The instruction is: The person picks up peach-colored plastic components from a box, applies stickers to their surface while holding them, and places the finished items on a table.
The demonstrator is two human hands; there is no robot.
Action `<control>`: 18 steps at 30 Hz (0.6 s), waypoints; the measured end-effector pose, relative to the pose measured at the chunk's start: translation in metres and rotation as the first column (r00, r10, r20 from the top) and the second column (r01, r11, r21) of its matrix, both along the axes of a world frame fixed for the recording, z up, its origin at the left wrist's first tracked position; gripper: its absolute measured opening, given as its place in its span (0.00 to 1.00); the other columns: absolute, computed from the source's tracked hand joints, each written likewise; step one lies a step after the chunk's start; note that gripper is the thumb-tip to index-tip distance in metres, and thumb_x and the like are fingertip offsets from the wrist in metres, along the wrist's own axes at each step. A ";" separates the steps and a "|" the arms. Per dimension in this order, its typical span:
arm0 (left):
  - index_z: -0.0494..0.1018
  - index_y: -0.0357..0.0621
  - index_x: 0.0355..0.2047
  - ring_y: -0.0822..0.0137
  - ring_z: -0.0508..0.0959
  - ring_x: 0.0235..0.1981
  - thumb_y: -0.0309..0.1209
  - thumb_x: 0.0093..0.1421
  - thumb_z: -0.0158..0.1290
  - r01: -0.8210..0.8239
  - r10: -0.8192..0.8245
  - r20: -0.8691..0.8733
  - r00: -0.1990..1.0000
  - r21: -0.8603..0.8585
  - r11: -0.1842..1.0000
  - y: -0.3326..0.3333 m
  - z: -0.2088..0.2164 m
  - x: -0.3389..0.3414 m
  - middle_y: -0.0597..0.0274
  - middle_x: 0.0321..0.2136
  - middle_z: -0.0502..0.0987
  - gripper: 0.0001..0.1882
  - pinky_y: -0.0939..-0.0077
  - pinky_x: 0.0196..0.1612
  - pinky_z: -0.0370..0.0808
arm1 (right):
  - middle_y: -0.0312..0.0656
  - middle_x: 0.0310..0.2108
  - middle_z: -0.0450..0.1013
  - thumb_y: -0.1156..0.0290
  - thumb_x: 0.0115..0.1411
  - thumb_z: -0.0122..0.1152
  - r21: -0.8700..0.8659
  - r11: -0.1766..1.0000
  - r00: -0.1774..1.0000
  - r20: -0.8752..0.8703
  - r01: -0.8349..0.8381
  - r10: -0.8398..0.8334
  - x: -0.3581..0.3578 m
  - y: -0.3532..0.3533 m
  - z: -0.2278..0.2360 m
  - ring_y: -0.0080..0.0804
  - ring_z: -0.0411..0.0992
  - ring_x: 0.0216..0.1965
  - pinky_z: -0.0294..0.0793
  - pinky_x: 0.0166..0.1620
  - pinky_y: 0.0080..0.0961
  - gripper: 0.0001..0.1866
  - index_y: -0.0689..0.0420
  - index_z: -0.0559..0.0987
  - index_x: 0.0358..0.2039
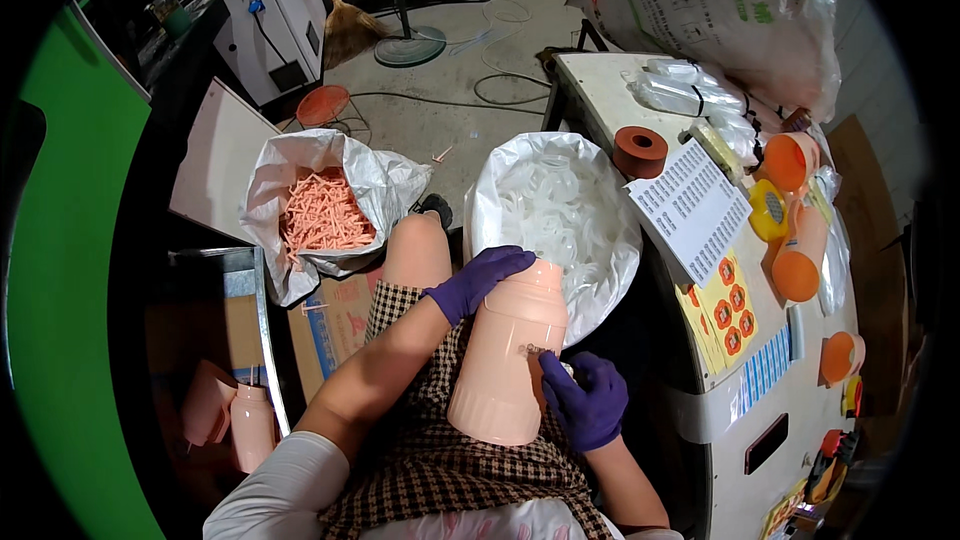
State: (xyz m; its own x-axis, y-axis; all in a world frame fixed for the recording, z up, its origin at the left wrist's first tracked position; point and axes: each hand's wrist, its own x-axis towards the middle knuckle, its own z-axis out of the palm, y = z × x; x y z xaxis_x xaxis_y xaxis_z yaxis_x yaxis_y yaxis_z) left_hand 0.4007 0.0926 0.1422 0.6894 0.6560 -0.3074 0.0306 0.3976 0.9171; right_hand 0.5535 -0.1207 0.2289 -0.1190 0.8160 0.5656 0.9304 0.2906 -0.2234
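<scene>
A glossy pink vacuum flask body [508, 365] lies tilted across my lap, its narrower neck pointing away from me. My left hand [484, 283], in a purple glove, is wrapped over the neck and shoulder of the flask. My right hand [588, 402], gloved in the same purple, is closed beside the flask's right side. Its fingertips are close to a small dark patch [535, 350] on the flask wall, which may be a mark or a tool tip. A bit of something white shows between those fingers; what it is I cannot make out.
Ahead stands a white sack [490, 180] of clear plastic rings. A second sack [265, 175] at left holds pink sticks. Pink flask parts [252, 425] stand in a box lower left. The right-hand table [735, 460] carries label sheets [692, 205], brown tape [640, 152] and orange-ended cylinders [797, 275].
</scene>
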 end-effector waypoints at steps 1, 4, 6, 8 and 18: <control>0.76 0.35 0.47 0.72 0.75 0.41 0.40 0.70 0.47 0.011 -0.011 0.051 0.999 0.005 1.000 0.000 -0.001 0.000 0.61 0.39 0.78 0.19 0.74 0.50 0.71 | 0.35 0.34 0.68 0.68 0.48 0.72 0.012 1.000 1.000 0.000 -0.001 0.001 0.000 0.000 0.000 0.30 0.67 0.26 0.68 0.28 0.27 0.25 0.40 0.82 0.49; 0.76 0.34 0.45 0.72 0.75 0.41 0.39 0.70 0.46 0.004 -0.001 0.049 0.999 -0.063 0.998 0.000 -0.002 0.000 0.60 0.39 0.78 0.19 0.75 0.50 0.71 | 0.35 0.34 0.68 0.68 0.49 0.71 0.007 1.000 1.000 0.002 -0.015 0.015 -0.002 0.001 0.000 0.29 0.67 0.26 0.68 0.28 0.27 0.25 0.40 0.82 0.50; 0.76 0.35 0.43 0.72 0.75 0.41 0.39 0.70 0.46 0.017 -0.016 -0.002 1.000 0.109 0.994 0.000 -0.001 0.000 0.60 0.40 0.78 0.18 0.75 0.50 0.71 | 0.34 0.34 0.68 0.68 0.49 0.71 -0.008 1.000 1.000 0.000 -0.028 0.028 -0.002 0.005 0.000 0.29 0.67 0.26 0.67 0.28 0.26 0.25 0.40 0.81 0.50; 0.76 0.36 0.42 0.72 0.75 0.41 0.39 0.70 0.46 -0.007 0.009 -0.029 1.000 0.080 0.997 -0.001 0.000 0.000 0.60 0.40 0.77 0.18 0.75 0.49 0.71 | 0.34 0.35 0.69 0.67 0.50 0.71 -0.003 0.998 0.998 0.035 -0.055 0.055 -0.003 0.009 0.000 0.29 0.68 0.27 0.67 0.27 0.27 0.26 0.39 0.80 0.53; 0.76 0.38 0.48 0.71 0.75 0.45 0.39 0.65 0.54 -0.005 0.010 0.117 0.993 -0.043 0.999 -0.006 0.005 -0.010 0.61 0.43 0.78 0.18 0.76 0.52 0.71 | 0.40 0.30 0.66 0.68 0.57 0.57 -0.373 0.866 0.892 0.423 0.333 -0.161 0.037 -0.021 -0.003 0.39 0.70 0.28 0.69 0.23 0.36 0.30 0.31 0.72 0.61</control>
State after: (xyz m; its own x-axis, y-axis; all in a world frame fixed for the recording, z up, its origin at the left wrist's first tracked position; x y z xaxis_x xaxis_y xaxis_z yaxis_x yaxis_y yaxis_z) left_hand 0.3905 0.0863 0.1477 0.7173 0.6493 -0.2526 -0.0796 0.4366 0.8961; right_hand 0.5909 -0.1417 0.2259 -0.0075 0.9936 0.1125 0.9949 -0.0039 0.1006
